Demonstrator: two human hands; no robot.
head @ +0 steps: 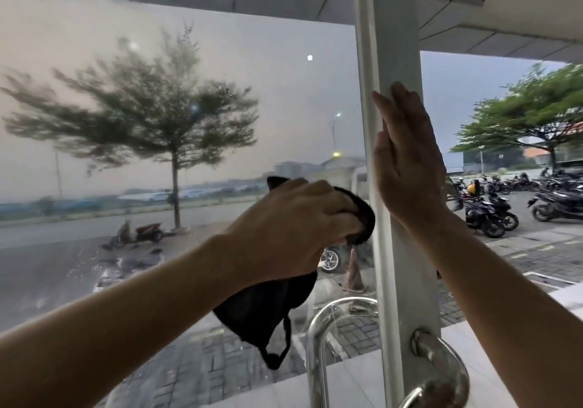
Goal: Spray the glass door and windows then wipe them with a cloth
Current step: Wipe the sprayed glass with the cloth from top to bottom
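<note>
A glass door pane (157,123) fills the left of the view, hazy and streaked with wet droplets low down. My left hand (293,221) grips a black cloth (268,306) and holds it against the glass close to the door's white frame (391,44). Part of the cloth hangs loose below my fist. My right hand (407,155) lies flat with straight fingers against the white frame edge. No spray bottle is in view.
Curved steel door handles (318,344) sit at the bottom, one on each side of the frame. Beyond the open side at right are parked motorbikes (492,212), a tree and paving. An orange cone (353,268) stands outside behind the glass.
</note>
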